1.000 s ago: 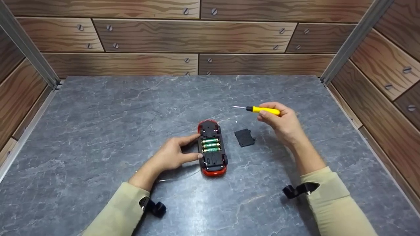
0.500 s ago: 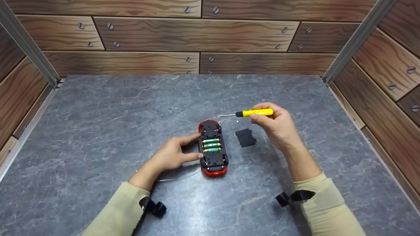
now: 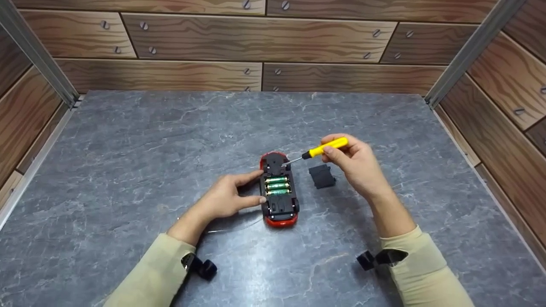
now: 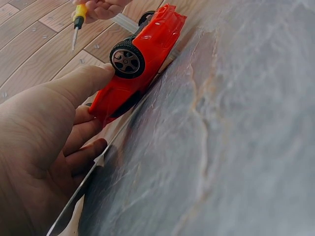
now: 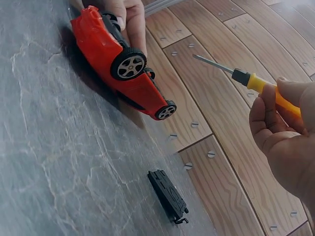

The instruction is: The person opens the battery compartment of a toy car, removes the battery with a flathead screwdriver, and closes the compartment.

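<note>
Since half a second ago, the yellow screwdriver (image 3: 328, 147) has swung from nearly level to a slant, its tip now over the far end of an upturned red toy car (image 3: 282, 205). In the right wrist view, that tip is apart from the car. Clamped on the yellow handle, the grip of the right hand (image 3: 360, 168) pinches it between thumb and fingers. The left hand (image 3: 228, 196) keeps its thumb and forefinger spread apart, touching the car's left edge. The car lies lengthwise, wheels up, around the middle of the table (image 3: 149, 149). Three green batteries (image 3: 277, 186) sit side by side in its underside. Near its right side lies a black cover (image 3: 323, 176), flat on the table.
</note>
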The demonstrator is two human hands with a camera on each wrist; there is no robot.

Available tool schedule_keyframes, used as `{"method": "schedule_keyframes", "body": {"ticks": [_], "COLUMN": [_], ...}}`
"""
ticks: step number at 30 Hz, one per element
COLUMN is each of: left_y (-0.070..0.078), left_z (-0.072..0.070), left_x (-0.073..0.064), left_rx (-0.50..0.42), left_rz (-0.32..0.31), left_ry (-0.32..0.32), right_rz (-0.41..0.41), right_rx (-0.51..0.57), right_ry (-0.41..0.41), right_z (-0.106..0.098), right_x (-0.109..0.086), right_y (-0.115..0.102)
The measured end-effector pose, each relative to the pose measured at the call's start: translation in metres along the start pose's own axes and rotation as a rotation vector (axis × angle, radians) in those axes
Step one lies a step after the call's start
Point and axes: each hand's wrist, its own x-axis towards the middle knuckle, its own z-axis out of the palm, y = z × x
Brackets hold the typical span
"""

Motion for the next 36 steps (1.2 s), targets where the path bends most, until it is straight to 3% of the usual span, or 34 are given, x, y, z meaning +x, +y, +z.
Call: {"method": "schedule_keyframes", "body": {"ticks": [9, 24, 36], "left_y": [0.004, 0.001, -0.001], "left_z": [-0.002, 0.002, 0.003], "left_x": [0.001, 0.002, 0.001], "left_rx": [0.018, 0.028, 0.032], "left_rz": [0.014, 0.05, 0.056], "left_ry": [0.014, 0.02, 0.025], "right_rz": [-0.128, -0.178, -0.15], "right_rx": [-0.174, -0.353, -0.403], "right_ry": [-0.076, -0.098, -0.115], "right_z": [0.005, 0.009, 0.011], "right_x": [0.002, -0.002, -0.002], "right_y": [-0.002, 0.002, 0.006]}}
